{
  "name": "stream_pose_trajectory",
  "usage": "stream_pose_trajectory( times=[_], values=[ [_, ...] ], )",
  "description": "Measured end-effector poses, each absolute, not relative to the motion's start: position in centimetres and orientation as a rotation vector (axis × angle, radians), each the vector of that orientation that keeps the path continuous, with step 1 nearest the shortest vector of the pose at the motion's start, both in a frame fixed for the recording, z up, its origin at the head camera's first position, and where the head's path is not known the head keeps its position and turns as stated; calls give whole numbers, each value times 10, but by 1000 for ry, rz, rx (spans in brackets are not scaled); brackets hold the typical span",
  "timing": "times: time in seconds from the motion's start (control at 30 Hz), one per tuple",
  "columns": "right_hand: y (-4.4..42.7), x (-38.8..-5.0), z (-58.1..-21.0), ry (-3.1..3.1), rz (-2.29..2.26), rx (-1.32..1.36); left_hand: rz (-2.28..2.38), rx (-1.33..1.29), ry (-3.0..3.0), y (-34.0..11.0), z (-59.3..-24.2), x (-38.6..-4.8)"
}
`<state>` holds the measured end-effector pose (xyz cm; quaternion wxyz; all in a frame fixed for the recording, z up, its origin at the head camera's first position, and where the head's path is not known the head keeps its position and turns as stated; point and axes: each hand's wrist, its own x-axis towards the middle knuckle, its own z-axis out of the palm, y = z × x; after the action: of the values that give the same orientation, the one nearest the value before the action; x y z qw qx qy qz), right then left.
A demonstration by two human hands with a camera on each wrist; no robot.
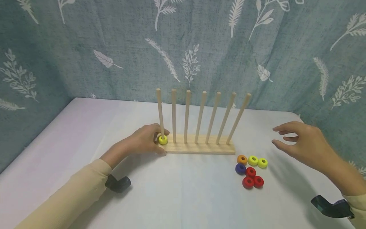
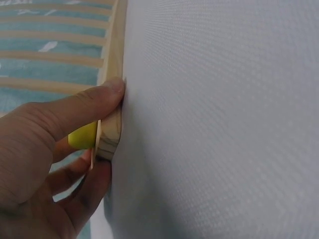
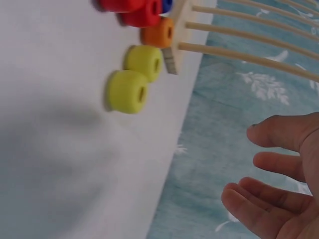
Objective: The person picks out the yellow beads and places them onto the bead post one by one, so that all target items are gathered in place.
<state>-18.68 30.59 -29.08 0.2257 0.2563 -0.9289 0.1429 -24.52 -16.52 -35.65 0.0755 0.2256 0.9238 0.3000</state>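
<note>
Plain cream sleeves (image 1: 68,194), snug cuffs (image 1: 102,168), dark curved devices (image 1: 333,207) at both wrists

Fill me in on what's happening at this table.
A person's left hand grips the left end of a wooden peg rack. Its leftmost peg carries a yellow ring; the other six pegs are bare. The right hand, open and holding nothing, hovers to the right of seven loose rings on the table.

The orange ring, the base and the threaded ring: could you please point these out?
Orange ring (image 1: 241,162), head view: near side.
Base (image 1: 197,148), head view: middle of top face.
Threaded ring (image 1: 162,142), head view: near side.
</note>
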Motion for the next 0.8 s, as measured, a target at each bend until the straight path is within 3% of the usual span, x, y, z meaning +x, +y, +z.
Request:
stream_pose_trajectory(
  times=[0.8],
  values=[
    [292,-171,-338,-2894,607,644,898,662,2763,-165,-356,-246]
  ],
)
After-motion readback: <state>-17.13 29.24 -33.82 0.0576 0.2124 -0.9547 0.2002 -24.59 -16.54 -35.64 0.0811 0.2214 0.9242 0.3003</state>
